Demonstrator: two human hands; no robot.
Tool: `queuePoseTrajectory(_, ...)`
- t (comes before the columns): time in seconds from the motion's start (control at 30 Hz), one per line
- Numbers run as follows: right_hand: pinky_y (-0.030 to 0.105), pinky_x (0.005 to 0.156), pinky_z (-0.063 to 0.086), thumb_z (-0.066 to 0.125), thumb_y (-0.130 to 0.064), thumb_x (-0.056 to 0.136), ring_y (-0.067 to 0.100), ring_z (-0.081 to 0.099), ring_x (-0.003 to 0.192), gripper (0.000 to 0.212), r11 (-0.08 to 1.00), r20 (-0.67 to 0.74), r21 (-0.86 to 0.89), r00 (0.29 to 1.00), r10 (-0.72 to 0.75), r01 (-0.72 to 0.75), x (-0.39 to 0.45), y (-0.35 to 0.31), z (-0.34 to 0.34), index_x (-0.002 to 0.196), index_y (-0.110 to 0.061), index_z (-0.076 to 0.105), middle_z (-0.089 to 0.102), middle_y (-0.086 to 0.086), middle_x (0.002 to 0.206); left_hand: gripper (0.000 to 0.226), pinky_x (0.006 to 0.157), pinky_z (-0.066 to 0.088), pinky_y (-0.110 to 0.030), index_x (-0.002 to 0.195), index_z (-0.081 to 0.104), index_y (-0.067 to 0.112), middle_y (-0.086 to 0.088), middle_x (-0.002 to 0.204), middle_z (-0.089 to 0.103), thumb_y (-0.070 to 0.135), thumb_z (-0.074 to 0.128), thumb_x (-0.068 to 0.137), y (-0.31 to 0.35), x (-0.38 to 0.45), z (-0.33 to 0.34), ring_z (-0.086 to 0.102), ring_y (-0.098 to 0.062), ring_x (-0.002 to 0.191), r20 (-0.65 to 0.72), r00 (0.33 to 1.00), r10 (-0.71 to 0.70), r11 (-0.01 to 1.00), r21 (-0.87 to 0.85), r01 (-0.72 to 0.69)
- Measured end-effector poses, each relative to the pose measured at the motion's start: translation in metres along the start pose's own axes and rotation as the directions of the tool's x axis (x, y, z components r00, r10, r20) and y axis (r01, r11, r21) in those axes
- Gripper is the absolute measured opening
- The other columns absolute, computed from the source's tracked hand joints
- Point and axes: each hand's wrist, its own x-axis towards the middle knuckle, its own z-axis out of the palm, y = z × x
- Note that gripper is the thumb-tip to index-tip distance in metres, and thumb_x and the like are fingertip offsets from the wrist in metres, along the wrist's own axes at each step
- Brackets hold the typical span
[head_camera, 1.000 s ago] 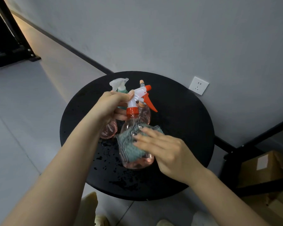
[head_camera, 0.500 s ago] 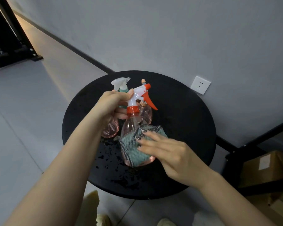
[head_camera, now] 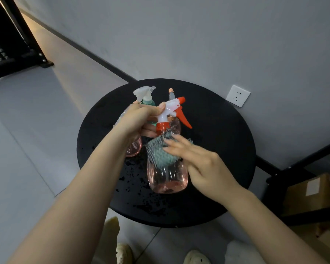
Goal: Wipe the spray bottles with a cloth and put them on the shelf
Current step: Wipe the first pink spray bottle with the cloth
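The pink spray bottle [head_camera: 167,174] is held above the round black table [head_camera: 217,149], near its middle. Its long axis is nearly upright, with the base toward the camera and the head tilted away. The white head has an orange nozzle [head_camera: 181,101] that points to the right and away, toward the wall, and the orange trigger [head_camera: 183,119] hangs down to the right.

The left hand [head_camera: 141,119] grips the neck and the back of the head, fingers curled round it, thumb on top. The right hand [head_camera: 200,164] presses a teal cloth [head_camera: 160,151] against the upper shoulder of the bottle with straight fingers; the cloth covers the part just under the orange collar.

Behind the held bottle stand more bottles: one with a clear head and green liquid [head_camera: 147,98], one pink bottle [head_camera: 134,149] partly hidden by the left wrist, and another pink one [head_camera: 174,124] right behind the trigger. Water drops lie on the table. A white socket [head_camera: 238,95] is on the wall, and a cardboard box [head_camera: 312,191] stands on a dark shelf frame at the right.
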Motion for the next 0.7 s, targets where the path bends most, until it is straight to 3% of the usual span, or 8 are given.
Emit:
queuePoseTrajectory(0.07, 0.009, 0.105, 0.03, 0.042, 0.022, 0.078, 0.0, 0.033, 0.134, 0.06, 0.986, -0.022, 0.099, 0.99, 0.139, -0.136, 0.006, 0.0, 0.001, 0.125, -0.013, 0.059, 0.05, -0.01, 0.133, 0.024, 0.072, 0.053, -0.04, 0.076, 0.066, 0.01, -0.017, 0.088, 0.07, 0.032, 0.063, 0.086, -0.001, -0.001, 0.003, 0.06, -0.03, 0.071, 0.002, 1.0, -0.014, 1.0, 0.023, 0.014)
queuePoseTrajectory(0.13, 0.009, 0.105, 0.029, 0.042, 0.021, 0.08, -0.003, 0.03, 0.134, 0.059, 0.981, -0.023, 0.105, 0.986, 0.164, -0.161, 0.008, 0.0, 0.001, 0.126, -0.014, 0.058, 0.048, -0.012, 0.133, 0.024, 0.075, 0.05, -0.041, 0.075, 0.066, 0.011, -0.017, 0.09, 0.071, 0.032, 0.064, 0.086, -0.001, -0.001, 0.004, 0.06, -0.029, 0.073, -0.001, 1.0, -0.019, 1.0, 0.018, 0.019)
queuePoseTrajectory(0.27, 0.022, 0.109, 0.033, 0.043, 0.017, 0.081, 0.01, 0.037, 0.135, 0.052, 0.999, 0.031, 0.009, 0.999, -0.045, 0.045, -0.004, 0.004, -0.002, 0.125, -0.008, 0.058, 0.05, -0.003, 0.135, 0.025, 0.054, 0.049, -0.028, 0.084, 0.064, 0.006, -0.017, 0.084, 0.067, 0.031, 0.063, 0.087, 0.0, 0.0, -0.001, 0.058, -0.023, 0.061, 0.003, 0.999, -0.033, 0.999, -0.027, 0.033)
queuePoseTrajectory(0.4, 0.035, 0.108, 0.038, 0.047, 0.015, 0.083, 0.02, 0.041, 0.134, 0.044, 0.975, 0.122, -0.055, 0.971, -0.206, 0.214, -0.023, 0.006, -0.006, 0.12, -0.004, 0.061, 0.054, 0.003, 0.132, 0.039, 0.046, 0.05, -0.024, 0.109, 0.059, -0.002, -0.012, 0.082, 0.071, 0.03, 0.063, 0.086, 0.001, 0.002, -0.013, 0.059, -0.023, 0.063, -0.04, 0.998, -0.043, 0.997, -0.068, 0.04)
queuePoseTrajectory(0.57, 0.034, 0.109, 0.037, 0.05, 0.014, 0.082, 0.019, 0.041, 0.133, 0.042, 0.966, 0.173, -0.01, 0.952, -0.252, 0.257, -0.027, 0.006, -0.006, 0.118, -0.005, 0.062, 0.056, 0.001, 0.13, 0.035, 0.041, 0.049, -0.021, 0.109, 0.058, 0.001, -0.005, 0.075, 0.073, 0.029, 0.06, 0.088, 0.0, 0.0, -0.02, 0.063, -0.013, 0.051, -0.028, 0.998, -0.065, 0.994, -0.089, 0.062)
queuePoseTrajectory(0.7, 0.031, 0.106, 0.041, 0.043, 0.012, 0.084, 0.018, 0.042, 0.133, 0.043, 0.977, 0.102, -0.041, 0.973, -0.205, 0.21, -0.016, 0.005, 0.0, 0.118, -0.005, 0.062, 0.056, 0.002, 0.131, 0.033, 0.041, 0.049, -0.02, 0.106, 0.058, 0.002, -0.008, 0.078, 0.073, 0.029, 0.061, 0.088, -0.002, 0.001, -0.015, 0.061, -0.014, 0.051, -0.007, 0.998, -0.057, 0.996, -0.071, 0.056)
